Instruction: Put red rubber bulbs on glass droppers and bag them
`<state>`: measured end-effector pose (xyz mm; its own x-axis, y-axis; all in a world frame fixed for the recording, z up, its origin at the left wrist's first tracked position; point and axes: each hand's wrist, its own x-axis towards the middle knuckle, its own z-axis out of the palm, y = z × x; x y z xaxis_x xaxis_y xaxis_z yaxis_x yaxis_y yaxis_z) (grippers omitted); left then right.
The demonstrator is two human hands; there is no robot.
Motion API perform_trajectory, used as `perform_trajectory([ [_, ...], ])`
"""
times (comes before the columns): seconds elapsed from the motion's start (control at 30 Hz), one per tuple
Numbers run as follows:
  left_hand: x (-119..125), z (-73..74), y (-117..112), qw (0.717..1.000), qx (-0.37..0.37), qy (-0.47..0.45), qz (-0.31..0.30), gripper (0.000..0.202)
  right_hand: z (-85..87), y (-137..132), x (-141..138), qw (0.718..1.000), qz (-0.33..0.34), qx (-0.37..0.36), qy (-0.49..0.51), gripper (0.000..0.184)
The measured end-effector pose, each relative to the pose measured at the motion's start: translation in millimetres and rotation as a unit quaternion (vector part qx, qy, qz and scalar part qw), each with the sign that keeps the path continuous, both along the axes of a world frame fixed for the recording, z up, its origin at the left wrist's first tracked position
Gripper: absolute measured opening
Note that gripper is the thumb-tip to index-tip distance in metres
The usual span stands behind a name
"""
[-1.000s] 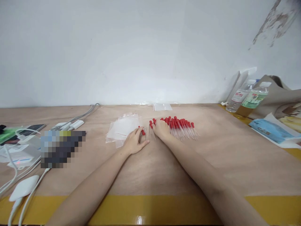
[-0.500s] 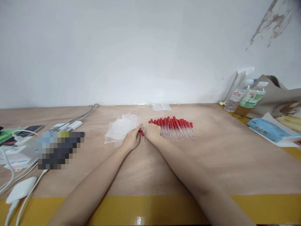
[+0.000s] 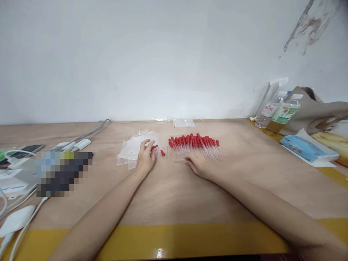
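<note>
My left hand (image 3: 146, 156) is raised over the right edge of some clear plastic zip bags (image 3: 129, 148), its fingers loosely curled and apart. A red rubber bulb (image 3: 154, 147) shows beside its fingertips; whether they touch it I cannot tell. Just right of that, another red bulb (image 3: 162, 153) lies on the table by a thin upright line. My right hand (image 3: 200, 164) is closed, thumb and fingers pinching the end of a clear tube (image 3: 179, 160) that points left. Behind it spreads a pile of droppers (image 3: 194, 143) with red bulbs and clear stems, partly covered by the hand.
A single bag (image 3: 184, 123) lies by the wall. White chargers and cables (image 3: 81, 144) and a blurred-out item (image 3: 65, 175) are at left. Two bottles (image 3: 284, 112), a blue packet (image 3: 306, 148) and a grey-brown bag (image 3: 312, 116) stand at right. Yellow tape (image 3: 152, 239) runs along the front edge.
My hands, close together before, are now apart. The right hand has moved right, below the droppers, with the clear tube. The left has moved slightly left and its fingers have spread, uncovering the red bulbs.
</note>
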<state>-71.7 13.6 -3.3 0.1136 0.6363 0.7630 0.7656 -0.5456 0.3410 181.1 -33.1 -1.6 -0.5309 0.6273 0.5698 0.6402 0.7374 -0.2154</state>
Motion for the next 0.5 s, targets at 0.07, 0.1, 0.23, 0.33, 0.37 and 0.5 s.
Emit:
perform_trajectory([
  [0.07, 6, 1.0, -6, 0.999, 0.025, 0.002, -0.027, 0.022, -7.8, -7, 10, 0.998, -0.014, 0.043, 0.051, 0.024],
  [0.1, 10, 1.7, -10, 0.999, 0.026, 0.01, -0.045, 0.022, -9.6, -10, 12, 0.995, -0.022, 0.058, 0.073, 0.028],
  [0.23, 27, 5.2, -34, 0.991, -0.018, 0.063, -0.116, 0.021, -10.0, -15, 9, 0.991, -0.038, 0.087, 0.096, 0.026],
  [0.33, 36, 7.3, -46, 0.979, -0.062, 0.113, -0.159, 0.019, -11.7, -13, 5, 0.991, -0.045, 0.092, 0.086, 0.021],
  [0.37, 38, 7.7, -47, 0.976, -0.073, 0.125, -0.166, 0.019, -12.8, -13, 4, 0.991, -0.042, 0.093, 0.081, 0.02],
  [0.5, 41, 8.1, -46, 0.971, -0.093, 0.134, -0.176, 0.019, -15.7, -11, 2, 0.993, -0.041, 0.089, 0.066, 0.019],
])
